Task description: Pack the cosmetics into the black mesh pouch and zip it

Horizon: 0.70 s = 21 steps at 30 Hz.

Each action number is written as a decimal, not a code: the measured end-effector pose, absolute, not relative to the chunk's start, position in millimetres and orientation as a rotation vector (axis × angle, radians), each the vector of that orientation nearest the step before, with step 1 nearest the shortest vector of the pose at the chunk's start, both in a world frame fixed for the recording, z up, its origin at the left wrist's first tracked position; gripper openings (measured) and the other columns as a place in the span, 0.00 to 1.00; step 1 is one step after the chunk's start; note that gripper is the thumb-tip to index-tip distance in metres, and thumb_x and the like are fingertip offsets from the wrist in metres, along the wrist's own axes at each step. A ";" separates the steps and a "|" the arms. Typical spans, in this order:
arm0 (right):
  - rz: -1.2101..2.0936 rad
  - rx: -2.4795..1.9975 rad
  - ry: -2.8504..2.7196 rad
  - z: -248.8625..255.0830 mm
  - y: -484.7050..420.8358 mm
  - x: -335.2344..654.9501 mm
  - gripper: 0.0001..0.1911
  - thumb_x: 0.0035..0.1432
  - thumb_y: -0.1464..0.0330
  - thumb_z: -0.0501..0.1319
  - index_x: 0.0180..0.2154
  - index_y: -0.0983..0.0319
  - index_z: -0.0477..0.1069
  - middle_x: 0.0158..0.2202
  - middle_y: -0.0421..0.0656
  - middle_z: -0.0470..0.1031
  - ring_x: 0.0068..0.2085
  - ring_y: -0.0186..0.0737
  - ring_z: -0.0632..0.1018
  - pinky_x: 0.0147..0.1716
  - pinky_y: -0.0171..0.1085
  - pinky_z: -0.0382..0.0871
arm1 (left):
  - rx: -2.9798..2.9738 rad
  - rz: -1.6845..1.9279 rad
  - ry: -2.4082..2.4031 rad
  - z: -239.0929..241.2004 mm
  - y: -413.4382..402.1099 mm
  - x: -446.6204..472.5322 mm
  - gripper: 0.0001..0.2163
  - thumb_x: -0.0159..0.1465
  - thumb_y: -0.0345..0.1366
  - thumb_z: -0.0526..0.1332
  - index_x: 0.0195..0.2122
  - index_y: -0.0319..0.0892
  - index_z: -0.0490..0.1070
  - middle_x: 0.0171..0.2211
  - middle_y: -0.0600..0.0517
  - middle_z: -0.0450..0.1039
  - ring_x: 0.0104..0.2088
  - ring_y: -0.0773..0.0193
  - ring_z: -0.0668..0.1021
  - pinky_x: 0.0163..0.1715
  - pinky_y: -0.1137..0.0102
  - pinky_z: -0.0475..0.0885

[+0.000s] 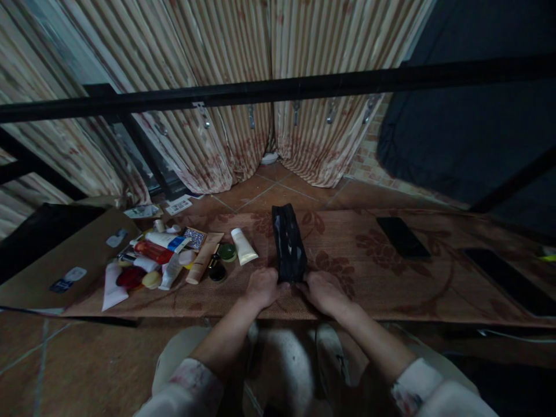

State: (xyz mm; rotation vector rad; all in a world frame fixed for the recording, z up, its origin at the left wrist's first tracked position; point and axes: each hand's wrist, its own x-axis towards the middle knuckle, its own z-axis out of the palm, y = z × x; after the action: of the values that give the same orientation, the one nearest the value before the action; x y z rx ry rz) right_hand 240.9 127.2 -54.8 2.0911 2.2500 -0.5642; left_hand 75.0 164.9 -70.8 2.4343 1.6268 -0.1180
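Observation:
A black zip pouch (288, 240) stands on edge on the brown patterned table mat (369, 272), running away from me. My left hand (262, 288) is closed on the pouch's near left corner. My right hand (324, 291) grips its near right corner, fingers curled. To the left lies a heap of cosmetics: a white tube (243, 245), a beige tube (203, 258), a green-lidded jar (227, 252), a red tube (152, 251) and several others.
Two black phones or slabs (402, 237) (508, 280) lie on the mat at the right. A cardboard box (65, 260) sits at the left. A black metal bar (278, 90) crosses above, with striped curtains (243, 116) behind and tiled floor below.

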 end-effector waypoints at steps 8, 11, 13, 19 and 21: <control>-0.818 2.059 2.362 -50.6 117.2 234.3 0.16 0.61 0.57 0.55 0.41 0.57 0.76 0.40 0.44 0.79 0.44 0.40 0.78 0.38 0.33 0.64 | 2.424 -0.144 1.618 -66.8 164.6 74.9 0.15 0.61 0.45 0.56 0.37 0.37 0.74 0.36 0.41 0.77 0.42 0.53 0.78 0.43 0.65 0.71; -0.862 2.121 2.354 -50.9 117.8 231.4 0.17 0.62 0.57 0.53 0.41 0.59 0.76 0.39 0.46 0.79 0.44 0.42 0.78 0.39 0.34 0.64 | 2.435 -0.150 1.598 -66.2 164.8 74.0 0.16 0.62 0.45 0.55 0.37 0.37 0.74 0.37 0.40 0.77 0.43 0.53 0.78 0.44 0.65 0.71; -0.891 2.159 2.351 -50.9 118.3 230.3 0.18 0.62 0.56 0.53 0.40 0.59 0.76 0.39 0.47 0.79 0.44 0.43 0.78 0.39 0.34 0.64 | 2.441 -0.155 1.588 -67.0 165.1 73.3 0.16 0.62 0.45 0.55 0.38 0.37 0.74 0.37 0.40 0.77 0.44 0.53 0.78 0.45 0.65 0.70; -1.003 2.281 2.395 -50.5 116.4 226.5 0.20 0.62 0.57 0.53 0.43 0.62 0.75 0.40 0.48 0.79 0.44 0.43 0.78 0.40 0.34 0.65 | 2.443 -0.171 1.589 -69.3 166.4 72.7 0.14 0.61 0.42 0.56 0.38 0.36 0.74 0.38 0.40 0.77 0.44 0.52 0.78 0.45 0.65 0.70; -1.059 2.318 2.418 -50.2 115.9 225.5 0.19 0.62 0.57 0.53 0.42 0.62 0.76 0.39 0.48 0.80 0.42 0.42 0.78 0.39 0.34 0.65 | 2.445 -0.170 1.582 -69.4 166.7 72.9 0.13 0.62 0.41 0.55 0.38 0.37 0.74 0.38 0.41 0.77 0.44 0.53 0.78 0.45 0.65 0.70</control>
State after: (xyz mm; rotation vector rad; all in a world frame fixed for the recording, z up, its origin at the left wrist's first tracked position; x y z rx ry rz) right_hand 225.5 115.9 -50.2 2.3182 2.4179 -1.0592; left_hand 72.9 166.7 -69.4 2.4451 1.5825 -0.1703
